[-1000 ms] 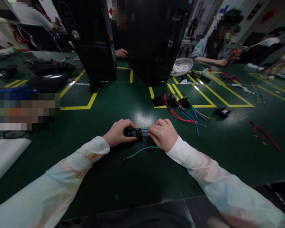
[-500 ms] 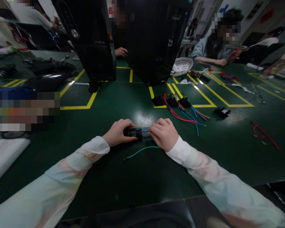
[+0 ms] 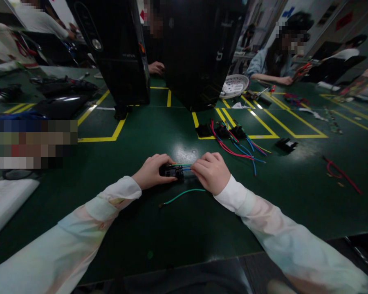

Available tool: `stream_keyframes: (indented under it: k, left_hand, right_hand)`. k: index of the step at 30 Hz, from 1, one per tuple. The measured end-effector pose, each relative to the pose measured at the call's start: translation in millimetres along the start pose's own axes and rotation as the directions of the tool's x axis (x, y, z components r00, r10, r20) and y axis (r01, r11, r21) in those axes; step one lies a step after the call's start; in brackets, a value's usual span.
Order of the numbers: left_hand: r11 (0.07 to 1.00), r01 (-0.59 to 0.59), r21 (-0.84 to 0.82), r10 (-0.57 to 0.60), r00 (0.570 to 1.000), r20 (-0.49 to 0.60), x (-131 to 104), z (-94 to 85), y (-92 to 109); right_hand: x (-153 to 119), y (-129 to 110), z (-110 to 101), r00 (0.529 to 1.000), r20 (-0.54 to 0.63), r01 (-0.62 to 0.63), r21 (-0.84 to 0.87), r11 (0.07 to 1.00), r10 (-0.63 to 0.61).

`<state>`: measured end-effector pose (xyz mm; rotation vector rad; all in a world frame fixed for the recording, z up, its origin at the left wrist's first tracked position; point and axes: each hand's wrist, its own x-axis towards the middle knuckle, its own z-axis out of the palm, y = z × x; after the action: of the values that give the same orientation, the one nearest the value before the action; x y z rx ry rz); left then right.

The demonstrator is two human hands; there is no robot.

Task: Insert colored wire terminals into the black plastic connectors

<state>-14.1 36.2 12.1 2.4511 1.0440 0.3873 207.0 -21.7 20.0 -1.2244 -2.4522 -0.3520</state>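
My left hand [image 3: 155,171] is closed around a small black plastic connector block [image 3: 174,173], thumb below and fingers above. Green and blue wires [image 3: 186,167] run out of the block's right side into the pinched fingers of my right hand [image 3: 213,172]. Where those wires end inside the right hand is hidden. On the table just below both hands lies a loose green wire [image 3: 184,193] with a metal terminal at its left end; its right end reaches the edge of my right hand.
Ahead to the right lie several black connectors [image 3: 222,131] with red and blue wires, and a separate black connector [image 3: 287,145]. A red wire [image 3: 343,175] is at far right. Tall black cases [image 3: 199,53] stand ahead. A white basket [image 3: 235,85] and co-workers [image 3: 272,61] are beyond.
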Motion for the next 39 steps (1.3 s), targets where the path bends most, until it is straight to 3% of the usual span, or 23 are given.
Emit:
stream_keyframes:
  k: [2, 8, 13, 19, 27, 32, 39]
  left_hand:
    - [1.000, -0.001, 0.004, 0.001, 1.000, -0.001, 0.0, 0.3, -0.6]
    - [1.000, 0.001, 0.006, -0.001, 1.000, -0.013, -0.2, 1.1, -1.0]
    - [1.000, 0.000, 0.012, 0.000, 1.000, -0.011, 0.0, 1.1, -0.9]
    - [1.000, -0.001, 0.015, 0.002, 1.000, -0.012, 0.2, 1.7, -1.4]
    - [1.000, -0.004, 0.007, 0.004, 1.000, -0.006, -0.1, 1.6, -1.2]
    - [1.000, -0.008, 0.005, 0.008, 1.000, -0.015, 0.0, 1.6, -1.7]
    - [1.000, -0.009, -0.001, 0.009, 1.000, -0.015, 0.2, 2.7, -3.7]
  right_hand:
    - [-0.2, -0.2, -0.6, 1.000, -0.021, -0.007, 0.002, 1.000, 0.008]
    - [-0.5, -0.2, 0.3, 0.998, 0.062, 0.004, 0.031, 1.000, -0.006]
    - [-0.5, -2.2, -0.7, 0.999, -0.013, -0.030, -0.010, 1.000, 0.030]
    - [-0.9, 0.1, 1.8, 0.999, 0.054, 0.002, 0.027, 1.000, -0.004]
    - [-1.2, 0.3, -1.0, 0.999, 0.051, 0.017, 0.017, 1.000, -0.018]
    - [0.3, -0.2, -3.3, 1.000, -0.023, 0.007, -0.014, 1.000, -0.007]
    - [-0.8, 0.5, -0.9, 1.000, -0.007, 0.002, -0.012, 1.000, -0.003]
